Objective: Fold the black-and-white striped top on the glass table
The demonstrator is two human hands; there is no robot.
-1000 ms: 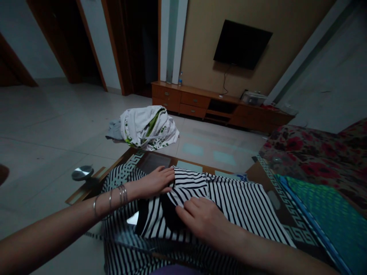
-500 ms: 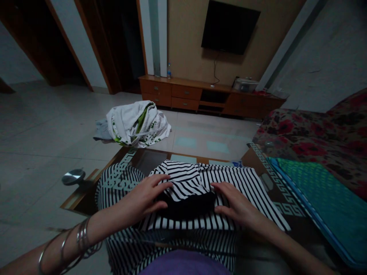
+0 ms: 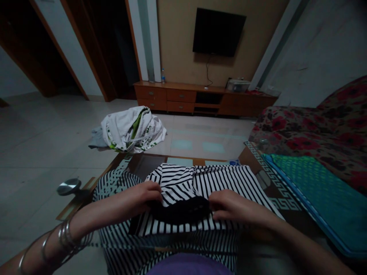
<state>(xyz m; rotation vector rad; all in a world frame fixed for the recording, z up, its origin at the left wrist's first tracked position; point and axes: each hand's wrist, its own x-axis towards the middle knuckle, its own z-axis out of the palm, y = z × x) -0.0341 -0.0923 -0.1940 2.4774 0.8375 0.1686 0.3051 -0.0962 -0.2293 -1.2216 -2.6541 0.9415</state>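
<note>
A black-and-white striped shirt [image 3: 229,183] lies folded flat on a glass-topped table [image 3: 149,162]. Part of it is turned over, with a black band [image 3: 180,212] along the near side. My left hand [image 3: 150,194], with metal bangles on its wrist, has its fingers curled down at the left end of that band. At the other end, my right hand [image 3: 225,206] pinches the cloth between thumb and fingers. Both fingertips are partly hidden by the hands themselves. More striped fabric shows at the left and below, through or under the glass.
Folded blue-green cloth [image 3: 312,194] lies to the right, beside a flowered sofa [image 3: 304,126]. A white and green cloth pile [image 3: 132,130] is beyond the table's far left. A round metal disc [image 3: 69,186] sits at left. Across the floor stands a wooden TV cabinet [image 3: 180,97].
My fingers, stretched out over the shirt before, have curled and closed at both ends of the black band. The band's right end has shifted slightly left in view, as has the whole scene.
</note>
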